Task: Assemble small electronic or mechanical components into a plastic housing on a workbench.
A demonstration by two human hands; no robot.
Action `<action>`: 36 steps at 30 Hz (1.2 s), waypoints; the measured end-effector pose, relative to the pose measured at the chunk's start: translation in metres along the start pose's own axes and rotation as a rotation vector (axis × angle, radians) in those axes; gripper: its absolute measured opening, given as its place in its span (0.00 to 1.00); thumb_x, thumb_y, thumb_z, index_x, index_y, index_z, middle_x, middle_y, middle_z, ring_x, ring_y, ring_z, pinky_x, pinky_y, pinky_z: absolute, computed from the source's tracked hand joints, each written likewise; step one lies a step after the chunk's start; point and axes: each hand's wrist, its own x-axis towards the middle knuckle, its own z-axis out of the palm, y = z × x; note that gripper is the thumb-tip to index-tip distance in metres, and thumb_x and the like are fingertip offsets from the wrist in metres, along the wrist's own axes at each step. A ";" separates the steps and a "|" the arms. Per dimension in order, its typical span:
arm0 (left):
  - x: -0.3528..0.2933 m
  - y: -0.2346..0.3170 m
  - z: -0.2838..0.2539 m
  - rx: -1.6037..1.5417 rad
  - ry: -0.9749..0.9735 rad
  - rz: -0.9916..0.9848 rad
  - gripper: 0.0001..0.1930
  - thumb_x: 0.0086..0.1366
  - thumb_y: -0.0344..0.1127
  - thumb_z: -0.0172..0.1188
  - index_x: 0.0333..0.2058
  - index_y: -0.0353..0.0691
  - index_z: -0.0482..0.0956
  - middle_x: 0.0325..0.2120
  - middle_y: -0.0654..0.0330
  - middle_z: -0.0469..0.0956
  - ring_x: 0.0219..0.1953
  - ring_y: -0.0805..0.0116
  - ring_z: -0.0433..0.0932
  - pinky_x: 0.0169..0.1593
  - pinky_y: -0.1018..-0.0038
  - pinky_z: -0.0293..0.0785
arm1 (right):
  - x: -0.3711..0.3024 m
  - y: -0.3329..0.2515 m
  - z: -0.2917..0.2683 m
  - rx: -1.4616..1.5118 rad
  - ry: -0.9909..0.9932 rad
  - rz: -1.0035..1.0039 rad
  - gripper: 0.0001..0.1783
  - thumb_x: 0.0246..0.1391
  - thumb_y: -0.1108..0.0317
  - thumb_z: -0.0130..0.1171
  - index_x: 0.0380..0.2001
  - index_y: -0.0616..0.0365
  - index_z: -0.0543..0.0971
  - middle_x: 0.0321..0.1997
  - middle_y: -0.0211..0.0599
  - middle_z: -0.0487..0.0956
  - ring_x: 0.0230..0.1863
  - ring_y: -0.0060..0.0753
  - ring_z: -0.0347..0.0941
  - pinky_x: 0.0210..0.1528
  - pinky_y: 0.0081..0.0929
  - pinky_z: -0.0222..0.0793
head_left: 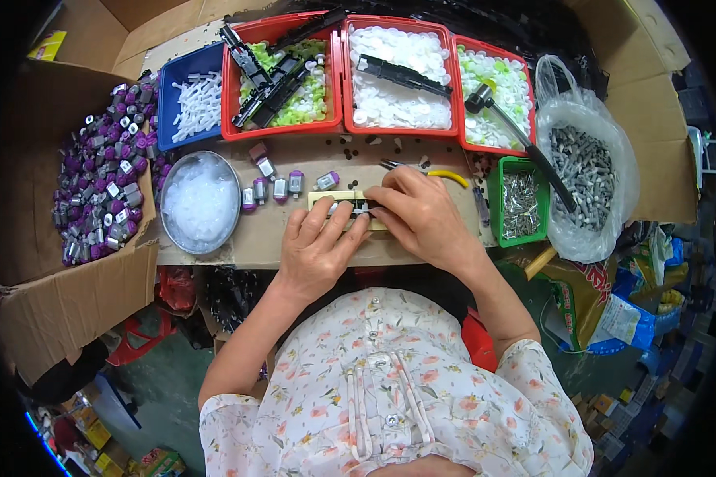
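Observation:
On the table in front of me lies a cream-coloured block [320,195] with a black plastic part [361,205] set in it and small white pieces showing. My left hand [320,245] bends over the block from the left, its fingertips pressing on the block and the black part. From the right, my right hand [420,213] pinches at the black part with thumb and fingers. Whatever sits between those fingertips is too small and covered to name. Several small motors [280,189] with purple ends lie just beyond my left hand.
A metal bowl [200,202] of whitish jelly-like stuff stands left, by a carton of motors [107,187]. Trays of small parts line the back, including a red tray of white discs [400,60]. Right are yellow-handled pliers [449,176], a green tray [520,203] and a hammer [525,139].

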 end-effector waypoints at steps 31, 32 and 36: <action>0.005 -0.004 -0.003 -0.013 -0.003 0.106 0.14 0.54 0.35 0.70 0.39 0.39 0.82 0.44 0.59 0.78 0.53 0.56 0.72 0.52 0.57 0.64 | -0.127 0.153 -0.182 -0.657 0.403 0.633 0.12 0.54 0.63 0.63 0.30 0.63 0.80 0.35 0.50 0.79 0.37 0.53 0.76 0.39 0.45 0.70; 0.003 -0.004 -0.005 -0.055 -0.018 0.074 0.14 0.54 0.34 0.70 0.39 0.39 0.82 0.44 0.58 0.78 0.53 0.55 0.72 0.51 0.57 0.65 | -0.126 0.157 -0.183 -0.671 0.354 0.742 0.14 0.54 0.61 0.63 0.29 0.63 0.80 0.34 0.50 0.79 0.37 0.54 0.76 0.39 0.45 0.69; 0.011 -0.006 -0.011 -0.229 -0.020 0.026 0.15 0.53 0.34 0.69 0.40 0.40 0.82 0.44 0.55 0.77 0.53 0.52 0.72 0.51 0.55 0.65 | -0.144 0.173 -0.183 -0.708 0.308 0.773 0.16 0.52 0.58 0.65 0.28 0.64 0.79 0.29 0.49 0.79 0.34 0.51 0.76 0.37 0.43 0.69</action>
